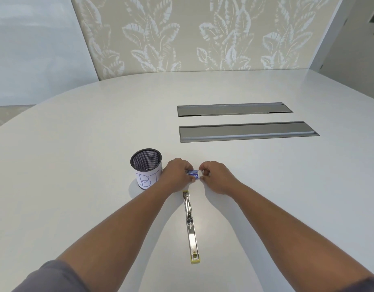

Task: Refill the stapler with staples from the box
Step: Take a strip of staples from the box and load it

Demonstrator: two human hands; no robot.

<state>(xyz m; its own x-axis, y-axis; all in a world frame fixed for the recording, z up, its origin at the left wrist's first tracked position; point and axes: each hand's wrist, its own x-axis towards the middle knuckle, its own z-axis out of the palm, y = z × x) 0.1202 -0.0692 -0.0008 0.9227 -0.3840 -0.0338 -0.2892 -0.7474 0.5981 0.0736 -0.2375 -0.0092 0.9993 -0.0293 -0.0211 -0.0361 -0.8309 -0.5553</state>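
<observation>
— What's in front of you, biggest thing first?

— From my remote seat I see a wide white table (97,144) with a rounded far edge. Two long grey hatch covers are set flush into it on the right side, the farther hatch (234,109) and the nearer hatch (248,131), lying parallel with a strip of tabletop between them. Behind the table stands a wall panel (192,32) printed with pale leaves.

— And the smaller items?

— A black mesh pen cup (146,167) stands upright left of centre, wrapped low down in white paper with handwritten letters. Just beside it, to its right, both hands meet over the table.

— The stapler?

— The stapler (191,226) lies swung open and flat on the table between the two forearms, a long metal strip running toward me, its yellow end nearest me.

— What are the hands doing?

— Both grip the staple box (194,174) — a small blue-and-white carton just beyond the stapler's far tip. The left hand (177,172) curls its fingers round the box's left end; the right hand (213,177) pinches the right end. I cannot tell whether the box is opened.
</observation>
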